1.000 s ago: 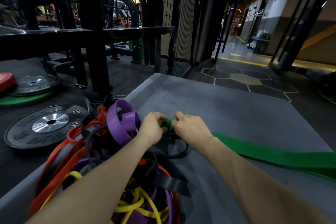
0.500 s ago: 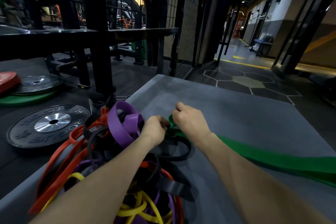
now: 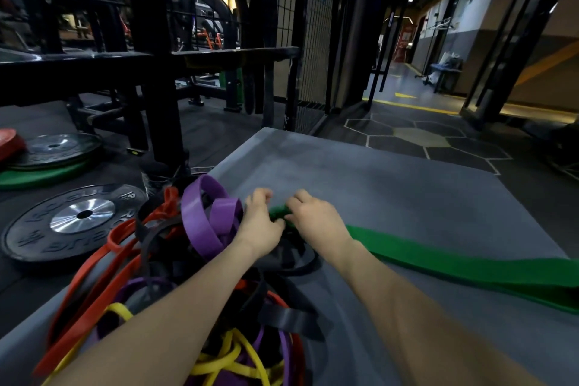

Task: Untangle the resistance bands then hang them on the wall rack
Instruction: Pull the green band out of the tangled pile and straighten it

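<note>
Both hands pinch the bunched end of the green band, the left hand and right hand closed on it together; its flat length runs away right of the grip across the grey mat; left of the grip, the tangled pile of purple, red, black and yellow bands looks barely sorted; nothing appears hung yet.

We see a grey mat as the reference surface. Across its right side runs a green band. At its left edge lies a tangle: purple band, orange-red band, yellow band, black band. Left of the mat lies a black weight plate with a silver hub; beyond the mat, hexagon-patterned floor.
</note>
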The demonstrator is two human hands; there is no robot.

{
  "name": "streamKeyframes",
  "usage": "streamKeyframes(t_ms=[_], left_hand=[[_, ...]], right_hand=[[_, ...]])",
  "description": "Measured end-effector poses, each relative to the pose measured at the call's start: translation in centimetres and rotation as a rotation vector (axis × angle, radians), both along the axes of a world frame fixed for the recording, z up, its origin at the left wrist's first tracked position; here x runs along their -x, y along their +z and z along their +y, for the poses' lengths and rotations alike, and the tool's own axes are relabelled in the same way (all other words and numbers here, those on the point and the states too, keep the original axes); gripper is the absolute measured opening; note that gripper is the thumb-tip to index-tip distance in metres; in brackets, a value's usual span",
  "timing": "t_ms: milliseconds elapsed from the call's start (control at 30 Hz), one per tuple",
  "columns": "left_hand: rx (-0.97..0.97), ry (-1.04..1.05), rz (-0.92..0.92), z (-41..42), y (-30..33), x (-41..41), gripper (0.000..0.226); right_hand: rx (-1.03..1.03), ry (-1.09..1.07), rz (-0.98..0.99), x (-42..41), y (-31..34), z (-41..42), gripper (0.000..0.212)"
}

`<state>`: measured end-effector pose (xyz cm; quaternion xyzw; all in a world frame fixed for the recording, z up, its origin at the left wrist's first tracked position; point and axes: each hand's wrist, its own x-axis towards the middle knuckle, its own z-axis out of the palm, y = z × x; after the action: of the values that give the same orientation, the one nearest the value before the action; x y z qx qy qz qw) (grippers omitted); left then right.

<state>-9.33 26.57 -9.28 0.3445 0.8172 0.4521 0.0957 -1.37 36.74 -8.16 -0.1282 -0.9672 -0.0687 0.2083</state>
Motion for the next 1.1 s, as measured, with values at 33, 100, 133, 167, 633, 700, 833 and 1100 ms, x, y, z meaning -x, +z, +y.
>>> streamKeyframes(t_ms=[33, 100, 133, 167, 633, 700, 833, 1100], left_hand=[[0.005, -0.06, 0.025, 0.0, -0.2, -0.2, 0.055], [0.049, -0.131, 0.134, 0.1, -0.7, -0.4, 0.052], [0.048, -0.123, 0.189, 0.2, -0.8, -0.4, 0.047], [0.04, -0.103, 0.22, 0.1, -0.8, -0.4, 0.041], [0.25, -0.07, 0.367, 1.1, 1.9, -0.3, 0.014], [0.302, -0.11, 0.471, 1.3, 2.2, -0.7, 0.017], [0.344, -0.11, 0.557, 1.3, 4.6, -1.2, 0.026], [0.239, -0.059, 0.492, -6.9, 7.2, -2.8, 0.023]], right_hand=[[0.108, -0.019, -0.06, -0.5, 0.2, 0.3, 0.021], [0.304, -0.024, -0.067, -2.0, 1.0, 0.7, 0.032], [0.36, -0.03, -0.049, -2.9, 1.3, 0.9, 0.034], [0.373, -0.049, -0.048, -4.1, 1.4, 1.1, 0.035], [0.221, -0.394, 0.137, -13.7, -2.8, 3.5, 0.026], [0.245, -0.402, 0.093, -13.9, -2.4, 3.5, 0.031], [0.336, -0.386, 0.048, -13.8, -1.2, 3.0, 0.039], [0.56, -0.258, 0.139, -11.8, 1.6, -4.3, 0.038]])
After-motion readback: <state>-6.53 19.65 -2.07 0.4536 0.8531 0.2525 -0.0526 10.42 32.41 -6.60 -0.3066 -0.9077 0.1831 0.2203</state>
